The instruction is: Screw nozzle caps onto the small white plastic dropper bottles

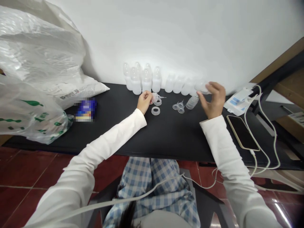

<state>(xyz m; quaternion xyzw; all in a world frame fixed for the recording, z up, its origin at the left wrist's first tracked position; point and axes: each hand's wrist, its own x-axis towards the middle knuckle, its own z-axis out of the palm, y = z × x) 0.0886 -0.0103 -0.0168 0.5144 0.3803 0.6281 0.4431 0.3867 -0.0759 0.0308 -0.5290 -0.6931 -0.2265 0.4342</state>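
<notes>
My left hand [143,101] is closed in a pinch on a small clear teat piece [155,96] just above the black table [118,133]. Two white screw rings [155,110] lie right beside it. My right hand [212,98] is raised with curled fingers around a clear bottle [201,87] at the end of a row of uncapped bottles [180,85]. Another clear bottle [192,102] lies on its side below that hand, next to a few loose clear teats [179,107]. Several capped bottles [141,79] stand against the white wall.
Large plastic bags [35,72] fill the table's left side, with a blue packet [86,109] beside them. A phone [242,131] on a white cable lies at the right, near a white pack [237,103]. A cable crosses my lap.
</notes>
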